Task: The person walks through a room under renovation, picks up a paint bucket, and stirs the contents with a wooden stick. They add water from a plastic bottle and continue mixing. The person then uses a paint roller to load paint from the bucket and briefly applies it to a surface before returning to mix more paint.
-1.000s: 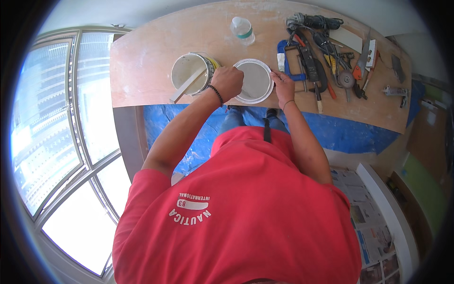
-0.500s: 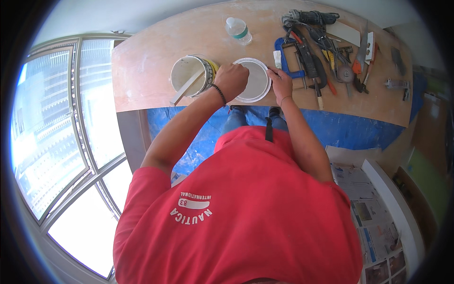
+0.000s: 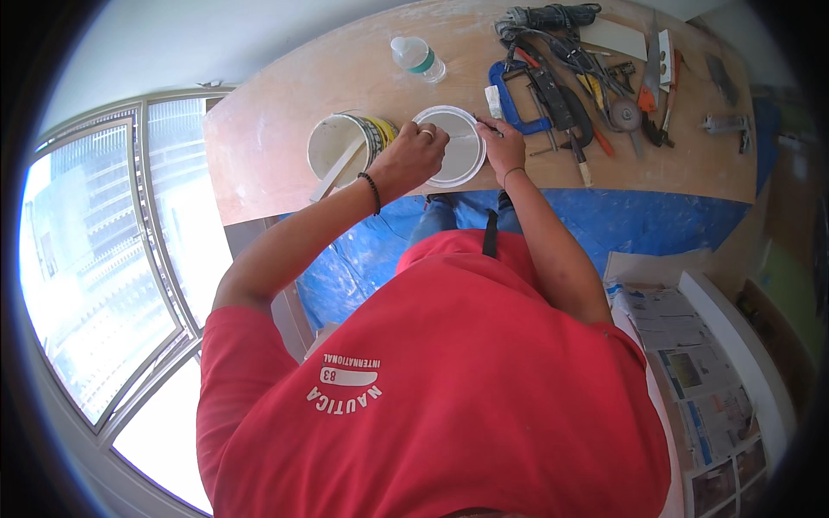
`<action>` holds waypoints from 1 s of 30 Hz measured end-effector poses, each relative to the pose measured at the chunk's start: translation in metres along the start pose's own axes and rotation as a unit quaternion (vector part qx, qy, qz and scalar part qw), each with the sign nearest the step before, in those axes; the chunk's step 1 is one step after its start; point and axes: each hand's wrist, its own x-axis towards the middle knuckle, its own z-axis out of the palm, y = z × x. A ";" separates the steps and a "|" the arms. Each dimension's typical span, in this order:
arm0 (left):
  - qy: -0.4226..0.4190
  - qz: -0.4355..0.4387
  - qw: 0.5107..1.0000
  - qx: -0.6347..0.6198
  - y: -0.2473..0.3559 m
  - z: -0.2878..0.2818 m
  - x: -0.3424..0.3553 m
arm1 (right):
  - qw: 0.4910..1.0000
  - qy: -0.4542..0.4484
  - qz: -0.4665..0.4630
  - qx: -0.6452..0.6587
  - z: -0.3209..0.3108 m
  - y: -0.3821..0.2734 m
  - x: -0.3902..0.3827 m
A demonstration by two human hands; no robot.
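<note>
A white round lid (image 3: pixel 452 166) with a raised rim lies by the table's front edge, its inside greyish white. Over the lid's left side is my left hand (image 3: pixel 409 158), its fingers curled inward; anything within them is hidden. At the right rim, my right hand (image 3: pixel 504 154) is closed in a pinch, and a thin dark thing (image 3: pixel 490 129) shows at its fingertips, too small to name. Left of the lid stands a bucket (image 3: pixel 321 147), whitish inside with a yellow-printed outer wall. A flat pale stick (image 3: pixel 338 170) leans over the bucket's near side.
A clear plastic bottle (image 3: pixel 420 60) with a green band stands behind the lid. To the right lie a blue clamp (image 3: pixel 509 102), a corded power tool (image 3: pixel 553 15), an orange-handled saw (image 3: pixel 648 95) and a caulking gun (image 3: pixel 725 123). Blue sheeting (image 3: pixel 604 220) covers the floor below the table.
My left hand has turned from a fist with knuckles up, so its curled fingers and a ring now show. My right hand stays at the lid's rim. The whole view has shifted slightly.
</note>
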 end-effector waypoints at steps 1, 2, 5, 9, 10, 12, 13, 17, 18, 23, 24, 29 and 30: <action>0.013 0.010 1.000 0.025 -0.004 0.004 0.002 | 1.000 0.000 0.007 -0.003 0.000 -0.001 -0.001; -0.004 0.023 0.999 0.049 -0.005 0.009 0.003 | 1.000 0.004 0.017 -0.005 0.000 -0.002 -0.002; -0.105 -0.042 0.994 0.002 0.004 0.019 0.012 | 1.000 0.005 0.027 0.010 0.000 -0.004 -0.004; -0.157 -0.120 0.961 -0.192 0.013 0.022 0.016 | 0.999 0.008 0.022 -0.024 -0.001 -0.007 -0.006; -0.175 -0.144 0.945 -0.235 0.010 0.022 0.016 | 0.999 0.010 0.020 -0.031 -0.001 -0.008 -0.006; -0.206 -0.188 0.913 -0.297 0.002 0.025 0.016 | 0.999 0.015 0.023 -0.032 -0.001 -0.009 -0.007; -0.219 -0.213 0.898 -0.315 -0.004 0.029 0.015 | 0.999 0.014 0.027 -0.026 -0.001 -0.010 -0.008; -0.237 -0.294 0.848 -0.371 -0.022 0.042 0.007 | 0.999 0.011 0.034 -0.019 -0.001 -0.009 -0.007; -0.221 -0.299 0.851 -0.370 -0.021 0.045 0.004 | 0.999 0.007 0.033 -0.016 -0.001 -0.007 -0.006; -0.097 -0.346 0.844 -0.398 -0.002 0.050 0.000 | 1.000 0.004 0.029 -0.012 0.000 0.003 0.000; -0.123 -0.334 0.847 -0.394 0.002 0.049 0.001 | 1.000 0.002 0.024 -0.006 0.001 0.004 0.000; -0.226 -0.285 0.853 -0.376 0.002 0.033 0.000 | 1.000 -0.004 0.020 0.007 0.001 0.006 0.003; -0.252 -0.272 0.851 -0.371 -0.001 0.029 -0.001 | 1.000 -0.007 0.013 -0.002 0.001 0.006 0.003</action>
